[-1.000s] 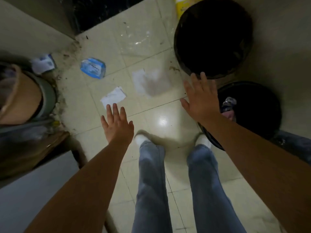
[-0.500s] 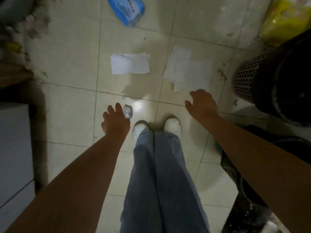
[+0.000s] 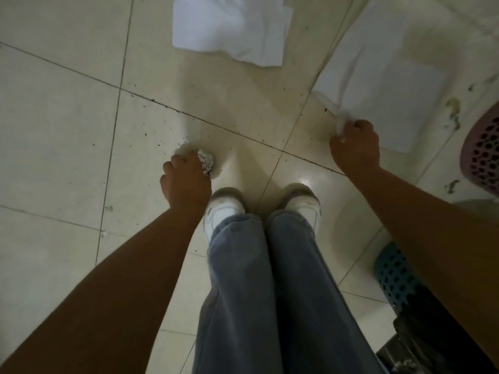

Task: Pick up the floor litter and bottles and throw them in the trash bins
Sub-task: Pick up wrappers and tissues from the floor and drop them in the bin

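Note:
A small crumpled foil ball (image 3: 205, 163) lies on the tiled floor just ahead of my left shoe. My left hand (image 3: 185, 182) is down on it, fingers curled around it. A thin flat sheet of paper (image 3: 383, 76) lies at the upper right. My right hand (image 3: 355, 147) pinches its near corner, and the edge is bunched and lifted at my fingers. A folded white paper (image 3: 232, 25) lies flat at the top centre, untouched.
A pink perforated bin (image 3: 483, 155) stands at the right edge and a teal perforated bin (image 3: 391, 273) at the lower right, partly behind my right arm. My feet in white shoes (image 3: 224, 209) stand centre. Dirt specks dot the floor tiles.
I have bent lower, so the floor looks nearer. My left hand has closed over the foil ball. My right hand moved forward and took hold of the flat paper's corner.

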Action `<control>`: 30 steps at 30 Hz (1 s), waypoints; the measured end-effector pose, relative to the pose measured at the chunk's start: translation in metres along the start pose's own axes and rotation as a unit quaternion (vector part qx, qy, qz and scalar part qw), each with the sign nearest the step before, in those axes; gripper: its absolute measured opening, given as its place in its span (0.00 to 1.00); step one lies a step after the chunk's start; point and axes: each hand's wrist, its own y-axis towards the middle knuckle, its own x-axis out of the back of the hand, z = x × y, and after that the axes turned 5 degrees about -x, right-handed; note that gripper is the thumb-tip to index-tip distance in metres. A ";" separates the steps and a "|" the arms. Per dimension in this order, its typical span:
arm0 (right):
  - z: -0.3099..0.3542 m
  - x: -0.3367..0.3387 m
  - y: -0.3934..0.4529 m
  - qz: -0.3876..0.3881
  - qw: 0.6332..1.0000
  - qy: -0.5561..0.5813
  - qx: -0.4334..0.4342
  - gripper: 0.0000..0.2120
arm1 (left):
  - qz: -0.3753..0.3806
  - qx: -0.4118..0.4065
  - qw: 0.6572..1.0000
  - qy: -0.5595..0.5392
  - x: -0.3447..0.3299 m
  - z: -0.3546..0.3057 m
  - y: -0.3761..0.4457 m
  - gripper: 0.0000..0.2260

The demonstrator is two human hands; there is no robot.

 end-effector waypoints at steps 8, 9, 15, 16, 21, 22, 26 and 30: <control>-0.011 0.054 -0.033 -0.080 0.986 0.126 -0.080 0.15 | -0.045 -0.050 0.996 -0.054 0.068 -0.038 -0.048 0.24; -0.014 0.067 -0.043 -0.086 0.984 0.133 -0.081 0.14 | -0.049 -0.063 0.995 -0.055 0.083 -0.047 -0.059 0.23; -0.052 0.173 -0.115 -0.102 0.967 0.230 -0.038 0.14 | -0.075 -0.190 0.979 -0.010 0.176 -0.117 -0.145 0.20; -0.063 0.190 -0.130 -0.101 0.961 0.255 -0.035 0.16 | -0.081 -0.208 0.975 -0.010 0.190 -0.132 -0.162 0.19; -0.144 0.252 -0.211 -0.150 0.918 0.360 -0.070 0.14 | -0.081 -0.312 0.947 0.000 0.231 -0.205 -0.252 0.20; -0.165 0.258 -0.228 -0.159 0.904 0.386 -0.093 0.14 | -0.086 -0.337 0.938 -0.002 0.232 -0.218 -0.271 0.21; -0.257 0.261 -0.298 -0.196 0.830 0.475 -0.218 0.14 | -0.054 -0.400 0.914 0.046 0.219 -0.263 -0.346 0.21; -0.354 0.222 -0.355 -0.161 0.786 0.485 -0.348 0.14 | -0.025 -0.449 0.884 0.127 0.173 -0.297 -0.413 0.22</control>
